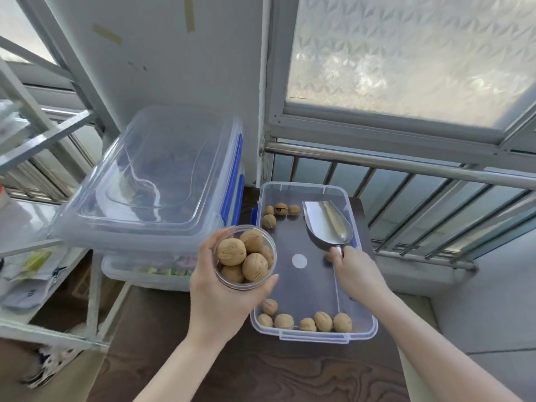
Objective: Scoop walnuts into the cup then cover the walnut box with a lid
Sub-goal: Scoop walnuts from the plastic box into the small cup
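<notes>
My left hand (214, 297) holds a clear plastic cup (246, 256) filled with several walnuts, just left of the walnut box. My right hand (353, 274) grips the handle of a metal scoop (326, 223), whose empty bowl lies inside the box near its far right side. The walnut box (359, 329) is a clear, open tub on the dark wooden table. Several walnuts (322, 321) line its near wall and a few more walnuts (274, 214) sit in the far left corner. A clear lid (150, 181) rests on the stacked bins to the left.
Two stacked clear bins with blue latches (232, 181) stand left of the box. A metal rack (43, 256) with bags stands further left. A steel railing (406, 166) and frosted window run behind the table (232, 367).
</notes>
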`<state>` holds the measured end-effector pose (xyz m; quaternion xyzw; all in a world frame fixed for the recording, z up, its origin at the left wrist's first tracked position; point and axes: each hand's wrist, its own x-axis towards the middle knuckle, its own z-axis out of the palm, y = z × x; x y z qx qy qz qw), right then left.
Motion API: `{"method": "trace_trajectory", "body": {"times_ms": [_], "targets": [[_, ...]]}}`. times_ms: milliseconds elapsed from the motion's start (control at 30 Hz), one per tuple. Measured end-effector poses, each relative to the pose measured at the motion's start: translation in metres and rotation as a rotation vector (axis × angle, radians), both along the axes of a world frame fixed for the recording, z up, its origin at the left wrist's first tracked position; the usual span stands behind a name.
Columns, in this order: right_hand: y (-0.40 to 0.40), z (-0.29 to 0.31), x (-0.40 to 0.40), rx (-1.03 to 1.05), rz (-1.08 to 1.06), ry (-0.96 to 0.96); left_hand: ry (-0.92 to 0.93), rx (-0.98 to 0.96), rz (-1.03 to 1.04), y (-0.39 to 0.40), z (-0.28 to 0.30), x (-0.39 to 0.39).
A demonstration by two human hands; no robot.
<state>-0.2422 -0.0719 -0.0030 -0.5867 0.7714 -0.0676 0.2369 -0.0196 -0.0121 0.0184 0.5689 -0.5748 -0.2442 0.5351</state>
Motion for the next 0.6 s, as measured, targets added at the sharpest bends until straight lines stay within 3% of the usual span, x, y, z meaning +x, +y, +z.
{"method": "trace_trajectory", "body": {"times_ms": [300, 600], "targets": [[-0.004, -0.055, 0.027, 0.048, 0.012, 0.032, -0.109, 0.05, 0.083, 0.029, -0.037, 0.03], [-0.006, -0.09, 0.036, 0.19, 0.052, 0.044, -0.067, 0.206, 0.095, 0.036, -0.075, 0.042]]}}
